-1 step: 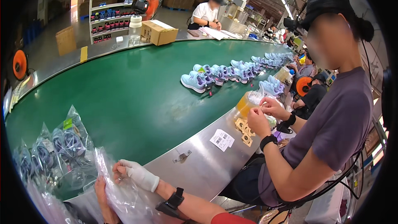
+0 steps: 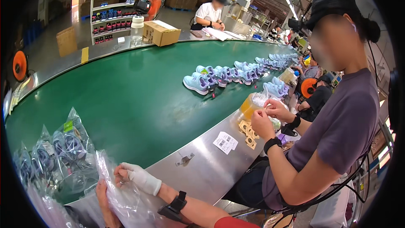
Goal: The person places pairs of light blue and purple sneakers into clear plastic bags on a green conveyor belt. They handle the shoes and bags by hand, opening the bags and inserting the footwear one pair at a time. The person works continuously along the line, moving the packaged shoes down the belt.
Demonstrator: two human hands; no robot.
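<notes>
1. Film (image 2: 126,204), clear and loose, lies between the hands at the near edge of the green belt (image 2: 126,93), beside bagged shoes (image 2: 71,147) toward its near left corner.
2. The gloved right hand (image 2: 137,176) curls its fingers against it; the left hand (image 2: 104,198) follows its left side. Neither grip's closure can be told.
3. The step seems to be handling film; continuing would call for light fingertips.
</notes>
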